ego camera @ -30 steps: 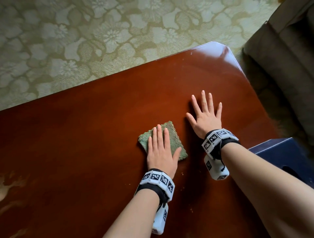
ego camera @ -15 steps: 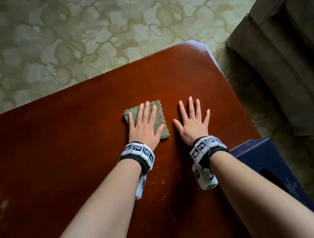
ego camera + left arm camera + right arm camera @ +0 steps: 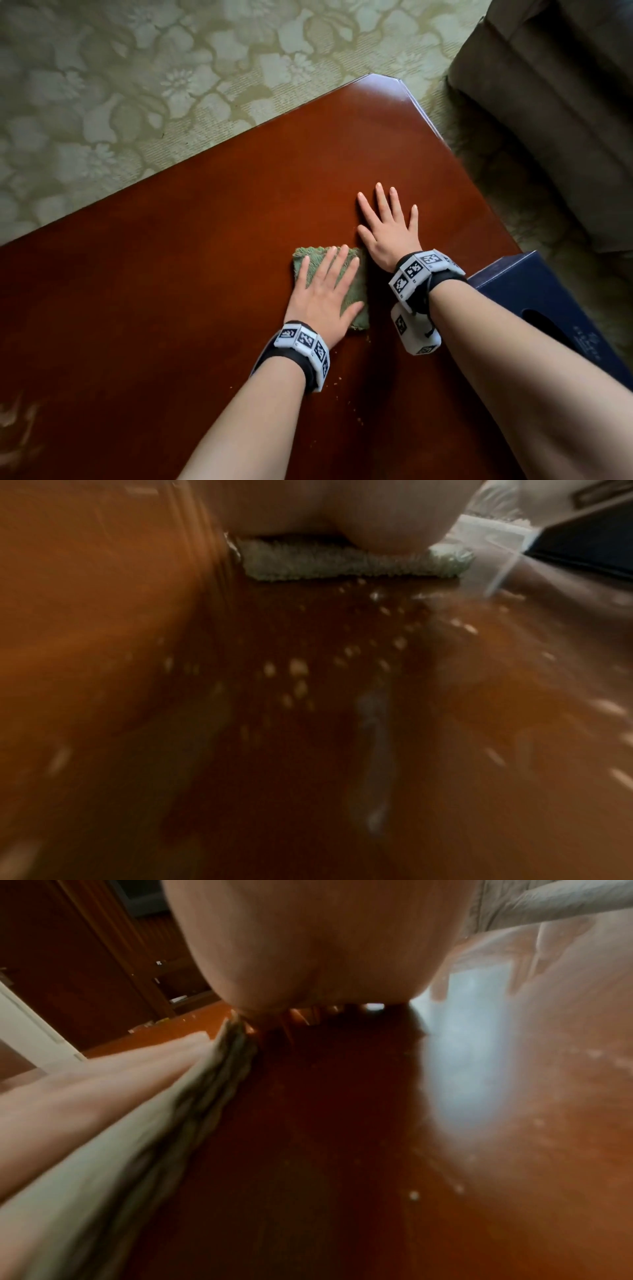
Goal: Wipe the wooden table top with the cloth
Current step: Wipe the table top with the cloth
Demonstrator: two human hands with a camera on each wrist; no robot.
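A folded green cloth (image 3: 356,298) lies on the glossy reddish-brown wooden table top (image 3: 171,308). My left hand (image 3: 325,291) presses flat on it with straight fingers and covers most of it. In the left wrist view the cloth (image 3: 342,561) shows as a pale fuzzy edge under the palm, with light crumbs (image 3: 298,669) scattered on the wood before it. My right hand (image 3: 387,226) lies flat on the bare wood just right of the cloth, fingers spread. The right wrist view shows the cloth (image 3: 154,1137) beside its palm.
A dark blue tissue box (image 3: 548,308) sits at the table's right edge, under my right forearm. A few crumbs (image 3: 342,383) lie near my left wrist. A brown sofa (image 3: 548,102) stands past the table's right corner. Floral carpet (image 3: 137,85) lies beyond the far edge.
My left hand slid the cloth away to the upper left, then back toward me and rightward, now beside my right hand. The right hand has stayed flat on the wood.
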